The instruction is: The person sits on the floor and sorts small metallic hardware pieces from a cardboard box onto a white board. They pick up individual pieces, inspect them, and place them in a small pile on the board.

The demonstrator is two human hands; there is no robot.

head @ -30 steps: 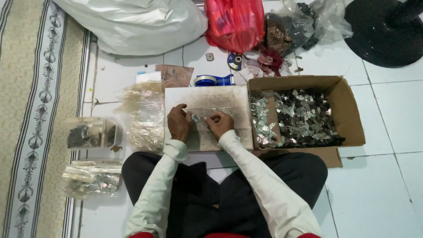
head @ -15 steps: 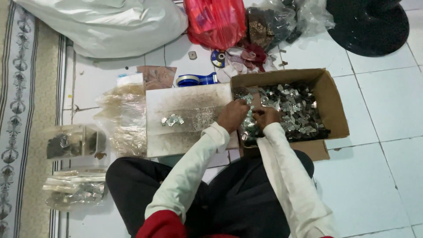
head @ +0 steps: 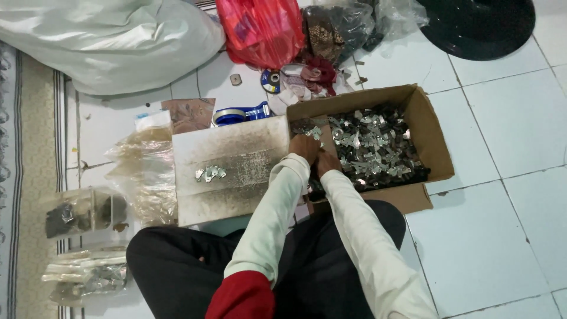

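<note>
- Landmark: an open cardboard box (head: 428, 127) sits on the white tiled floor (head: 508, 201) in front of the seated person. It holds a heap of small shiny metal pieces (head: 372, 145).
- Left hand (head: 305, 147): positioned at the box's near-left corner, over the edge of the heap. The fingers are curled downward into the pieces; whether they grip any cannot be determined from this view.
- Right hand (head: 328, 163): touching the left hand, just nearer the person, at the same corner of the box. The fingers are bunched and narrow; what they hold, if anything, cannot be determined.
- Both arms wear pale long sleeves and extend from the lap towards the box.
- Work board (head: 230, 171): a flat, pale, speckled board lying directly left of the box, touching its left wall. A small cluster of metal pieces (head: 210, 173) lies on the board, left of its middle, well apart from both hands.
- Left of the board: a crumpled clear plastic bag (head: 144, 171); further left, a clear container (head: 82, 211) with dark contents.
- Beyond the board, away from the person: a blue tape dispenser (head: 239, 113), near the box's far-left corner.
- Beyond the box: a red plastic bag (head: 260, 29), a dark bag (head: 333, 29), and a large white sack (head: 106, 41) further left.
- Right of those bags: a black round base (head: 478, 23).
</note>
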